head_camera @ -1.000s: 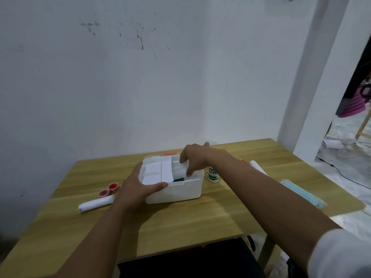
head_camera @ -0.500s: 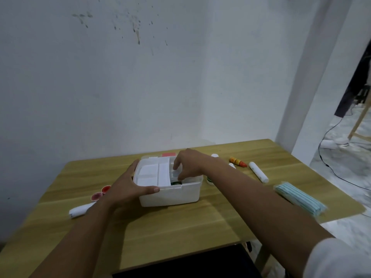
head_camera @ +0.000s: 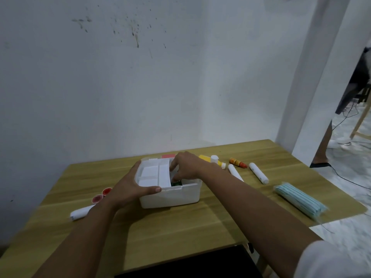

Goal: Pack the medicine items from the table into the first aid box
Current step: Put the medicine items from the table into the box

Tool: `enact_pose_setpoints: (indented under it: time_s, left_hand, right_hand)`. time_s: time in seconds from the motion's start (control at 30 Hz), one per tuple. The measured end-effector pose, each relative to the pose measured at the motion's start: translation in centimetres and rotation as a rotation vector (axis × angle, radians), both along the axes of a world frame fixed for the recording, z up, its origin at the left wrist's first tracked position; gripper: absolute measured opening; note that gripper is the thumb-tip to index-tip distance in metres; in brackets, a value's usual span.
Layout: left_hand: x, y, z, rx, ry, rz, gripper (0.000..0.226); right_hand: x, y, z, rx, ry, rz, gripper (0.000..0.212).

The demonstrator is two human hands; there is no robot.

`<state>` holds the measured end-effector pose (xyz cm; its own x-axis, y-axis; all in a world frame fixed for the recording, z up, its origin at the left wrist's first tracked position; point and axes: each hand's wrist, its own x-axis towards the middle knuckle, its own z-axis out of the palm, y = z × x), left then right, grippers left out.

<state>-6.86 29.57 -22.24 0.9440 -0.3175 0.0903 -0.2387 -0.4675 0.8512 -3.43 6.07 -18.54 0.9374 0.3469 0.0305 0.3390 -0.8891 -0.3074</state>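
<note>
White rectangular plastic first aid box sits mid-table, nearer the far edge, long axis running left to right across your view, open top facing up. Inside, a white divider tray fills the left part; a dark green item shows in the right compartment, too hidden to identify.

Your left hand clamps the box's left end, thumb along the front rim, fingers wrapped over the far rim. Your right hand reaches into the right compartment, fingertips curled down at the green item; can't tell if it's pinching it or only touching.

Count outside the box: three white cylindrical tubes. One lies left of the box under your left forearm, one just right of your right wrist, one further right, those two pointing away from you at a slant. Two small red round caps touch each other left of the box. One yellow bottle with white cap and one small orange dropper bottle lie behind the box to the right. One pink flat thing peeks over the box's far rim. One stack of light blue face masks lies near the right edge of the wooden table, well apart from the box.

Wide bare wood in front of the box toward you; wall close behind the far edge.
</note>
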Motion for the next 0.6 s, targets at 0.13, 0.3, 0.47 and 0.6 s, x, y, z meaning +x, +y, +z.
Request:
enact_pose_setpoints:
  time_s: [0.13, 0.3, 0.47, 0.6]
  left_hand:
    - [0.22, 0.07, -0.31, 0.013, -0.013, 0.01, 0.098]
    - [0.29, 0.08, -0.45, -0.009, -0.006, 0.004, 0.105]
    - [-0.2, -0.39, -0.05, -0.018, -0.002, 0.004, 0.087]
    - [0.11, -0.46, -0.42, -0.02, 0.012, 0.029, 0.09]
  right_hand:
    - [-0.12, 0.47, -0.09, 0.053, 0.017, -0.024, 0.038]
    - [-0.2, 0.74, -0.25, 0.1, 0.022, -0.06, 0.024]
    - [-0.39, 0.32, -0.09, 0.132, 0.015, -0.06, 0.032]
    - [-0.35, 0.42, -0.33, 0.154, 0.017, -0.067, 0.03]
